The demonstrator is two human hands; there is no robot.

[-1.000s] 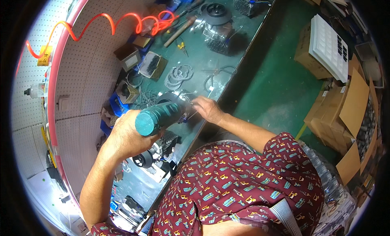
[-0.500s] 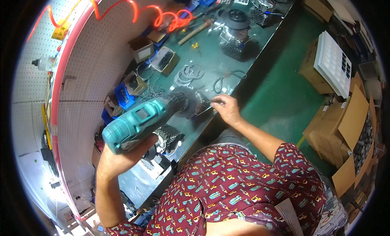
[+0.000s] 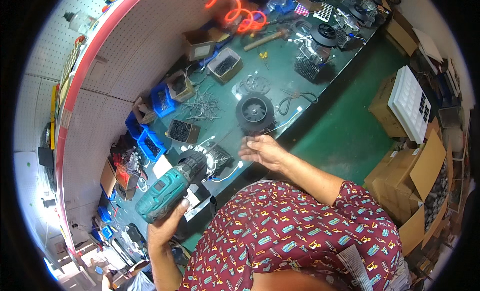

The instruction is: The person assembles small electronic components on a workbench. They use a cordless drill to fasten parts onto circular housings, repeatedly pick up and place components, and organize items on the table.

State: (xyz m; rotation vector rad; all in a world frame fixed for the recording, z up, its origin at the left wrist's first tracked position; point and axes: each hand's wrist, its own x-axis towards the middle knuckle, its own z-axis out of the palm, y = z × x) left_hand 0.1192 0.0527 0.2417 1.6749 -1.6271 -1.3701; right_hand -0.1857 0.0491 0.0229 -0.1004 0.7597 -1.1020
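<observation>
From my remote seat, I am seeing the green workbench (image 3: 285, 78) running diagonally from lower left to upper right; the cardboard box (image 3: 395, 178) is standing off the bench at right. At centre-left, the left hand (image 3: 171, 218) is closing firmly around the handle of the green cordless drill (image 3: 167, 188), probably so that a finger can reach the trigger; its chuck is pointing up and right over the finned motor unit (image 3: 220, 158), though I cannot tell whether they are touching. The black-impeller blower unit (image 3: 254, 112) is sitting at mid-frame, fan upward, likely for access from above; the right hand (image 3: 267, 152) is hovering just below it, fingers loosely bent and blurring, and I cannot tell whether they are pinching anything. Blue parts bins (image 3: 160, 155) are lining the wall side at left, presumably for easy reach; black-handled scissors (image 3: 296, 95) are lying right of the blower. A white label (image 3: 394, 154) is showing on the cardboard; its print is too small for me to read.
</observation>
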